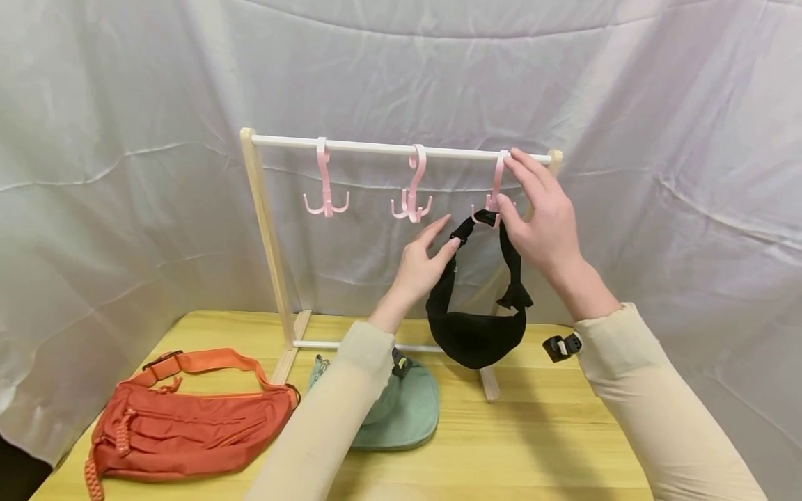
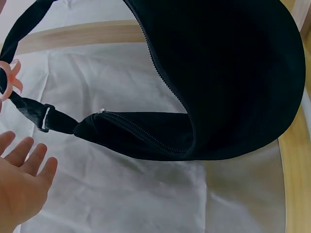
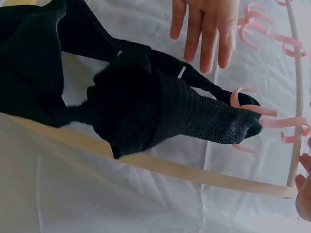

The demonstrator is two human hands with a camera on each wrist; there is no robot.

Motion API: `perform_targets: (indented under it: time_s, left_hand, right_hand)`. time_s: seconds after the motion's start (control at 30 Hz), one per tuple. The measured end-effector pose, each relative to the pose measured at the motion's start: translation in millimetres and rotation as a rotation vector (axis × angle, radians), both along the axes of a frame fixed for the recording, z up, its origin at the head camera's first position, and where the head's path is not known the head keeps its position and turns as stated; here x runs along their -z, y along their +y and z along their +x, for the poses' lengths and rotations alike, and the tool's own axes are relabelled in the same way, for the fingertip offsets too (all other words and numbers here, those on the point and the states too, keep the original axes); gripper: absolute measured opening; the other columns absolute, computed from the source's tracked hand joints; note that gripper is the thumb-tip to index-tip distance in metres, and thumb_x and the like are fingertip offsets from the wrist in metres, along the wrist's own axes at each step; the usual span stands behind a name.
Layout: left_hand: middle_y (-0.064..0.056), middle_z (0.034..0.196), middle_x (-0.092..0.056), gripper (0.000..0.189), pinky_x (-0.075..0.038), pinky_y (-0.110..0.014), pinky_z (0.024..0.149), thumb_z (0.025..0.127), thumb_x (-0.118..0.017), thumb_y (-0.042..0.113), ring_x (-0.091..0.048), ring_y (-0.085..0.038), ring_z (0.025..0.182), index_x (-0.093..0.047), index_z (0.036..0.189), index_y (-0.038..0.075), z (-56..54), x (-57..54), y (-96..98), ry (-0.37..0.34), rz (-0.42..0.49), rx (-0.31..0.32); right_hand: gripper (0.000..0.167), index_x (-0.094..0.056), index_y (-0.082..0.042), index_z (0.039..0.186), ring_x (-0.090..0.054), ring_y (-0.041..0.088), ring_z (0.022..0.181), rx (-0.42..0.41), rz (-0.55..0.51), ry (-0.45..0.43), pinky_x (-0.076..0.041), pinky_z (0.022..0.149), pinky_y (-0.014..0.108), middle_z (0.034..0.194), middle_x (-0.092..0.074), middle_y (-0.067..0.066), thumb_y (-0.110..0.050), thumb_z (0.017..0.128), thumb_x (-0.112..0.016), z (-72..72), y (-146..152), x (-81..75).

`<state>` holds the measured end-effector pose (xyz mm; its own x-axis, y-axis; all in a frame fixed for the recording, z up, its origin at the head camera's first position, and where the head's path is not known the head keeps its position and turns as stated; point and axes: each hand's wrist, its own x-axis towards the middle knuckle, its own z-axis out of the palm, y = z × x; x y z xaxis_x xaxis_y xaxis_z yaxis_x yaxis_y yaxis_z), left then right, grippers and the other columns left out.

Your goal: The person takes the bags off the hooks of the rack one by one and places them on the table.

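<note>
A black sling bag (image 1: 477, 339) hangs by its strap from the right pink hook (image 1: 498, 182) on a rack's white rail (image 1: 376, 147). Its curved body and zip show in the left wrist view, where the strap's buckle (image 2: 46, 118) lies near the hook. To the left of the strap, my left hand (image 1: 418, 270) has its fingers spread; the left wrist view shows them apart from the bag. My right hand (image 1: 546, 217) is up by the hook's top, fingers extended and overlapping it in the head view. Only part of that hand (image 3: 305, 190) shows at the right wrist view's edge.
Two more pink hooks, one at left (image 1: 326, 182) and one in the middle (image 1: 411, 188), hang bare. An orange-red waist bag (image 1: 188, 431) lies on the wooden table (image 1: 532, 445) at left. A green bag (image 1: 404, 410) lies partly behind my left sleeve. Grey cloth (image 1: 401, 76) hangs behind.
</note>
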<state>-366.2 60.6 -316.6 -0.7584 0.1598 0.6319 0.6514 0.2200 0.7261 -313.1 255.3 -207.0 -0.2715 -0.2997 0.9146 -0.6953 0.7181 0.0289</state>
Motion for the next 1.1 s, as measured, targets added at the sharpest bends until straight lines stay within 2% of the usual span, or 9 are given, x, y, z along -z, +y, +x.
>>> perform_targets:
  time_s: [0.27, 0.4, 0.5, 0.67, 0.87, 0.93, 1.1]
  left_hand:
    - [0.001, 0.157, -0.051, 0.054, -0.038, -0.034, 0.119, 0.104, -0.063, 0.034, -0.045, -0.017, 0.146, -0.052, 0.155, 0.018, -4.4, -3.8, 7.6, 0.008, -0.056, 0.020]
    - [0.003, 0.158, -0.051, 0.055, -0.036, -0.035, 0.120, 0.104, -0.063, 0.036, -0.044, -0.017, 0.147, -0.051, 0.155, 0.020, -6.8, -3.6, 9.7, -0.007, -0.070, 0.027]
    - [0.005, 0.157, -0.052, 0.055, -0.035, -0.034, 0.120, 0.104, -0.063, 0.037, -0.044, -0.015, 0.147, -0.051, 0.155, 0.021, -9.3, -4.0, 12.2, -0.016, -0.058, 0.047]
    - [0.006, 0.153, -0.057, 0.054, -0.037, -0.029, 0.119, 0.104, -0.066, 0.032, -0.046, -0.009, 0.144, -0.053, 0.154, 0.019, -12.0, -5.3, 18.3, -0.016, 0.013, 0.109]
    - [0.001, 0.147, -0.062, 0.051, -0.039, -0.025, 0.116, 0.104, -0.067, 0.023, -0.051, -0.005, 0.139, -0.055, 0.152, 0.015, -13.0, -7.8, 25.6, 0.013, 0.093, 0.181]
    - [-0.001, 0.146, -0.063, 0.049, -0.041, -0.026, 0.115, 0.103, -0.067, 0.021, -0.053, -0.006, 0.137, -0.056, 0.151, 0.015, -12.7, -8.9, 27.1, 0.028, 0.103, 0.185]
    - [-0.005, 0.144, -0.064, 0.046, -0.045, -0.028, 0.109, 0.102, -0.068, 0.018, -0.058, -0.012, 0.132, -0.059, 0.148, 0.012, -12.0, -10.4, 28.9, 0.047, 0.114, 0.174]
  right_hand:
    - [0.048, -0.061, 0.004, 0.139, -0.051, 0.045, 0.138, 0.065, 0.043, 0.043, -0.025, 0.123, 0.058, 0.145, -0.060, 0.021, -0.019, 0.098, -0.063, -14.1, 7, -5.8]
    - [0.049, -0.061, 0.001, 0.141, -0.053, 0.043, 0.137, 0.126, 0.076, 0.051, -0.022, 0.124, 0.054, 0.146, -0.060, 0.019, -0.027, 0.100, -0.062, -16.8, 10, -8.4]
    - [0.051, -0.061, -0.001, 0.142, -0.053, 0.040, 0.137, 0.142, 0.085, 0.048, -0.021, 0.123, 0.052, 0.145, -0.061, 0.017, -0.032, 0.101, -0.065, -19.0, 13, -11.3]
    - [0.050, -0.063, -0.004, 0.140, -0.057, 0.038, 0.131, 0.123, 0.085, 0.061, -0.024, 0.117, 0.057, 0.141, -0.065, 0.015, -0.030, 0.098, -0.072, -23.0, 17, -14.6]
    - [0.048, -0.067, -0.009, 0.135, -0.061, 0.037, 0.120, 0.055, 0.040, 0.104, -0.025, 0.116, 0.051, 0.133, -0.070, 0.010, -0.021, 0.091, -0.081, -28.1, 19, -14.3]
    - [0.047, -0.068, -0.010, 0.133, -0.062, 0.036, 0.118, 0.033, 0.032, 0.118, -0.026, 0.114, 0.053, 0.131, -0.071, 0.010, -0.025, 0.091, -0.080, -29.7, 19, -14.3]
    - [0.050, -0.070, -0.012, 0.131, -0.062, 0.035, 0.115, -0.004, 0.015, 0.138, -0.027, 0.112, 0.056, 0.128, -0.073, 0.010, -0.047, 0.095, -0.070, -33.5, 19, -14.0]
